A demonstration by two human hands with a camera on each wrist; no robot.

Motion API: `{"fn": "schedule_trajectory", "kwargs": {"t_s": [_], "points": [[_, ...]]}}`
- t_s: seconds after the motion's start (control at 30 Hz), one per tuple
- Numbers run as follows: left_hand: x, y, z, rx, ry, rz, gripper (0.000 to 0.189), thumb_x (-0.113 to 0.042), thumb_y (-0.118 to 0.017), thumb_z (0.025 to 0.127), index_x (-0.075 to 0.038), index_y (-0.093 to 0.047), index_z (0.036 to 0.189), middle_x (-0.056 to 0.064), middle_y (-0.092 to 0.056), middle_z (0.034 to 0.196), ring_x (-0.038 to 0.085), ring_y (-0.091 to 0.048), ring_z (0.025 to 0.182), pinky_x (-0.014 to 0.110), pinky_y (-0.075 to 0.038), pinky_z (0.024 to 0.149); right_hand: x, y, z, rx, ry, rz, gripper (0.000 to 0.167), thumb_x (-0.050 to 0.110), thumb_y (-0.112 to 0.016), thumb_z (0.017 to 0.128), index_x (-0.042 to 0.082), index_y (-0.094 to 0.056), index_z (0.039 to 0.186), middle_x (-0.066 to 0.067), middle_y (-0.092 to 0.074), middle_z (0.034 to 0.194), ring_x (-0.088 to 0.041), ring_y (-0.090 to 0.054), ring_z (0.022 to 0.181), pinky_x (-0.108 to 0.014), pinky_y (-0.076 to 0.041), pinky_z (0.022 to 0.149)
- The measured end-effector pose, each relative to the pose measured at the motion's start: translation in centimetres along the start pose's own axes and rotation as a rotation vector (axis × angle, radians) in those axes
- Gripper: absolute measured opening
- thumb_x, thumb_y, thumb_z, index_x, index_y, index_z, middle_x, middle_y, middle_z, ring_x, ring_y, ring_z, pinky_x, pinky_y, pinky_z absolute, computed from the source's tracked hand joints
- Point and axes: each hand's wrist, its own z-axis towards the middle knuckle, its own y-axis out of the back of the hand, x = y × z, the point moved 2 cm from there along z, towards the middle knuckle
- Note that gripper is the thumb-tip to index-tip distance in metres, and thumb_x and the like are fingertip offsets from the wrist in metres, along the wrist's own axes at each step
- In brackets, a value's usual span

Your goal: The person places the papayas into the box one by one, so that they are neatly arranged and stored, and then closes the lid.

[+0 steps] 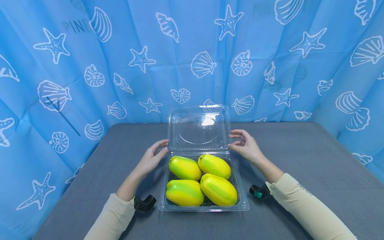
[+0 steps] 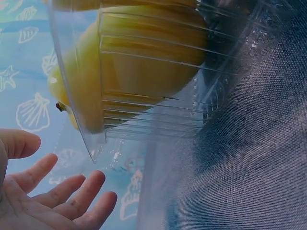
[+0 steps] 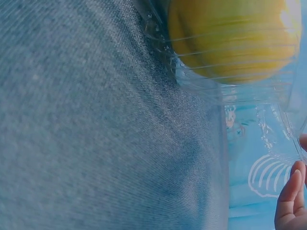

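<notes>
A clear plastic clamshell box (image 1: 204, 208) stands on the table with its lid (image 1: 198, 130) raised at the back. Four papayas, yellow with green streaks, fill the base; the front right papaya (image 1: 218, 190) is one of them. My left hand (image 1: 151, 159) is beside the lid's left edge, fingers loosely spread; in the left wrist view its fingers hold nothing. At the lid's right edge, my right hand (image 1: 246, 146) pinches the plastic between thumb and fingers. The right wrist view catches these fingertips (image 3: 291, 191) at the lid's rim, partly cut off by the frame.
A grey cloth covers the table (image 1: 288, 150). Behind it hangs a blue curtain (image 1: 186, 46) printed with white shells and starfish. Black wrist mounts, left (image 1: 145, 203) and right (image 1: 259, 192), sit on either side of the box.
</notes>
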Motion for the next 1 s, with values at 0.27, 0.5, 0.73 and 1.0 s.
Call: {"fn": "schedule_trajectory", "kwargs": {"t_s": [0.27,0.5,0.73,1.0], "points": [[-0.5,0.2,-0.2,0.01,-0.025,0.008,0.045,-0.023,-0.043,0.1,-0.01,-0.035,0.142,0.018,-0.035,0.147,0.035,-0.047,0.127,0.048,-0.043,0.103,0.5,0.1,-0.2,-0.046,0.051,-0.036,0.056,0.008,-0.067,0.084,0.001,-0.039,0.132,-0.023,-0.056,0.124,-0.006,-0.056,0.079,-0.011,-0.051,0.069],[-0.8,0.3,-0.2,0.003,-0.02,0.022,0.044,-0.021,-0.043,0.1,-0.01,-0.036,0.142,0.018,-0.037,0.146,0.035,-0.05,0.124,0.048,-0.045,0.101,0.6,0.2,-0.2,-0.065,0.082,-0.081,0.057,0.007,-0.067,0.084,0.001,-0.041,0.134,-0.023,-0.06,0.12,-0.004,-0.057,0.075,-0.011,-0.051,0.068],[-1.1,0.4,-0.3,0.0,-0.044,0.016,0.046,-0.021,-0.043,0.1,-0.008,-0.033,0.142,0.02,-0.037,0.144,0.037,-0.052,0.121,0.047,-0.046,0.1,0.8,0.3,-0.4,-0.076,0.129,-0.116,0.057,0.004,-0.067,0.084,0.001,-0.044,0.135,-0.023,-0.062,0.116,0.002,-0.056,0.075,-0.012,-0.051,0.068],[-1.2,0.5,-0.2,-0.023,-0.05,0.001,0.052,-0.023,-0.043,0.099,-0.009,-0.026,0.146,0.02,-0.038,0.143,0.035,-0.054,0.119,0.045,-0.048,0.098,1.0,0.3,-0.4,-0.103,0.138,-0.125,0.05,0.003,-0.065,0.085,0.001,-0.047,0.131,-0.022,-0.062,0.113,-0.005,-0.058,0.078,-0.01,-0.049,0.071]]}}
